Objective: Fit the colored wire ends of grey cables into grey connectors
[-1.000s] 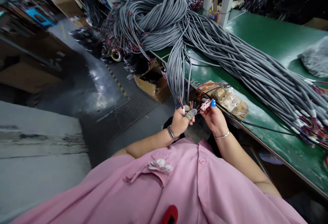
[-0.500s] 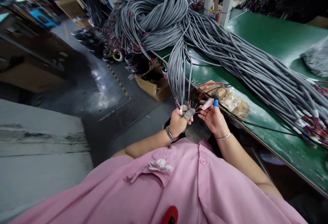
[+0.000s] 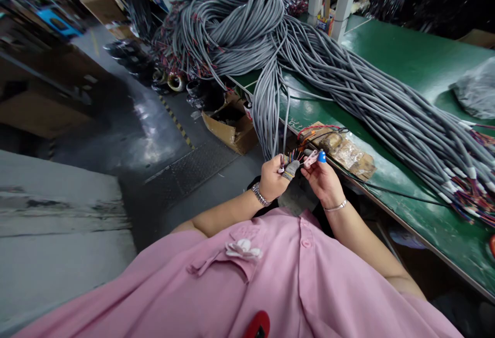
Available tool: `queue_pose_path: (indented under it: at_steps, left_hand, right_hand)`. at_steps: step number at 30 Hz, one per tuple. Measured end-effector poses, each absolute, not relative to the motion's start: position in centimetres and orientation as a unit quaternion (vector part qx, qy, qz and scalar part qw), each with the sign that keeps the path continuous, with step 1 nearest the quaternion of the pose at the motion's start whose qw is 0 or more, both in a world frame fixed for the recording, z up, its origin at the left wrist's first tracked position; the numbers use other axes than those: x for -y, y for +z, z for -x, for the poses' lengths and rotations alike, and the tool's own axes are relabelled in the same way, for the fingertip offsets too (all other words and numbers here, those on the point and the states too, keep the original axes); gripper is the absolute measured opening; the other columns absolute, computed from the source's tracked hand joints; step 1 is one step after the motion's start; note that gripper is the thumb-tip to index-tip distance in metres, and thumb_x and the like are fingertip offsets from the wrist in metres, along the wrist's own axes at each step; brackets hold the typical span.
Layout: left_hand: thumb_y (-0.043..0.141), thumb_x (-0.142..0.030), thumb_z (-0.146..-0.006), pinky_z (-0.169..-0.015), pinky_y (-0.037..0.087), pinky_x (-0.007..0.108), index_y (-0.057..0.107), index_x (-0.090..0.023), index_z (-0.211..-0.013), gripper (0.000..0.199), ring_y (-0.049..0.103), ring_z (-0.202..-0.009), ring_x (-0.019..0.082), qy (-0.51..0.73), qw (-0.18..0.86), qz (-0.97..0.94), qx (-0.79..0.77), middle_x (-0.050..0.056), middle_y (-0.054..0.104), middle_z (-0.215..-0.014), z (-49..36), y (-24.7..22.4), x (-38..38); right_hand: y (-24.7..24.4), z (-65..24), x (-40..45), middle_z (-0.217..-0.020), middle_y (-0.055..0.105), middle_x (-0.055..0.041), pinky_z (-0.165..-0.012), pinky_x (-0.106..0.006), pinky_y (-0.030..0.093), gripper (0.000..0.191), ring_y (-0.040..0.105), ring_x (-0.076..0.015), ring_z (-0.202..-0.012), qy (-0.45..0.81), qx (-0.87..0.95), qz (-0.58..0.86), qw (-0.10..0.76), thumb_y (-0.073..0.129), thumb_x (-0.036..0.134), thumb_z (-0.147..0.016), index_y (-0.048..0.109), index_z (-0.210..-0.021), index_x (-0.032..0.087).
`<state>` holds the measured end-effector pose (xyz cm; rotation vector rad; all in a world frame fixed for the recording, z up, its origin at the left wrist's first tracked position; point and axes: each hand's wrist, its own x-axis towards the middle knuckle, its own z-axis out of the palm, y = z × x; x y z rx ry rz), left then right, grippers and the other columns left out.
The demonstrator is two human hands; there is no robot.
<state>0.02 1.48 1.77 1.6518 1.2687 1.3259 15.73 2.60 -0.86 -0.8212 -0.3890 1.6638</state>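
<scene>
Colored wires [image 3: 294, 154] fan out from the stripped end of a gray cable bundle. My left hand [image 3: 274, 177] is closed around that end, its thumb in a gray knitted cover and a metal watch on the wrist. Just to the right, my right hand [image 3: 324, 179] is closed in a pinch, with a thin wire [image 3: 302, 163] running between the hands. A blue cover [image 3: 322, 156] is on one of its fingertips. Beside it is a pink piece [image 3: 310, 159]; whether it is a finger wrap or a tool I cannot tell. Gray cables [image 3: 266, 111] hang from the table edge down to my hands.
A large pile of gray cables [image 3: 232, 29] lies across the green table [image 3: 406, 54]. A tape-wrapped wooden block [image 3: 348, 155] with red and black leads sits at the table edge. An open cardboard box [image 3: 228, 129] stands on the floor. A plastic bag [image 3: 477, 88] lies at right.
My left hand has turned slightly and shifted right, closer to my right hand. The wire ends now point more toward the right hand, and the blue-covered fingertip has moved a little left.
</scene>
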Motion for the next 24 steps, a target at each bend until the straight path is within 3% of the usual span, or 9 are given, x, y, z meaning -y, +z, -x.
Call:
queue_pose_path:
  at_steps: [6, 12, 16, 20, 24]
  left_hand:
    - [0.064, -0.037, -0.084, -0.054, 0.041, 0.023, 0.053, -0.019, -0.064, 0.029, 0.053, -0.052, 0.01, 0.487, 0.277, -0.672, -0.484, -0.001, 0.057, -0.056, -0.3, 1.6, -1.7]
    - [0.063, -0.039, -0.085, -0.053, 0.044, 0.023, 0.055, -0.019, -0.066, 0.029, 0.054, -0.051, 0.01, 0.485, 0.309, -0.659, -0.485, -0.001, 0.06, -0.056, -0.2, 1.0, -1.4]
    - [0.066, -0.041, -0.083, -0.051, 0.045, 0.022, 0.055, -0.018, -0.071, 0.027, 0.057, -0.049, 0.01, 0.488, 0.371, -0.612, -0.499, 0.0, 0.062, -0.057, 0.7, 0.6, -0.7]
    - [0.068, -0.045, -0.08, -0.047, 0.046, 0.02, 0.056, -0.017, -0.072, 0.031, 0.057, -0.046, 0.01, 0.495, 0.4, -0.561, -0.529, -0.001, 0.062, -0.055, 2.2, 0.2, -0.3]
    - [0.069, -0.047, -0.078, -0.046, 0.046, 0.019, 0.057, -0.016, -0.07, 0.034, 0.058, -0.046, 0.009, 0.495, 0.413, -0.53, -0.551, -0.001, 0.062, -0.056, 3.1, -0.4, 0.0]
  right_hand:
    - [-1.1, -15.4, -2.7, -0.084, 0.073, 0.0001, -0.074, -0.025, 0.053, 0.029, 0.064, -0.0113, -0.074, 0.706, 0.175, 0.336, 0.599, 0.073, 0.049, -0.077, 0.069, -0.084, 0.021]
    - [-1.9, -16.1, -2.4, -0.09, 0.073, -0.0036, -0.075, -0.029, 0.055, 0.046, 0.065, -0.0145, -0.077, 0.754, 0.163, 0.308, 0.557, 0.058, 0.065, -0.082, 0.068, -0.088, 0.021]
    - [-2.5, -17.2, -1.3, -0.112, 0.07, -0.0094, -0.082, -0.037, 0.056, 0.059, 0.066, -0.0213, -0.096, 0.793, 0.154, 0.248, 0.535, 0.044, 0.072, -0.085, 0.065, -0.106, 0.021]
    - [-2.2, -17.8, 0.6, -0.14, 0.054, -0.0114, -0.083, -0.046, 0.056, 0.067, 0.052, -0.0296, -0.125, 0.827, 0.171, 0.178, 0.506, 0.044, 0.075, -0.081, 0.058, -0.121, 0.024]
    - [-1.4, -17.6, 2.4, -0.147, 0.046, -0.0113, -0.075, -0.047, 0.057, 0.076, 0.046, -0.0341, -0.129, 0.838, 0.194, 0.166, 0.483, 0.046, 0.082, -0.072, 0.058, -0.123, 0.028]
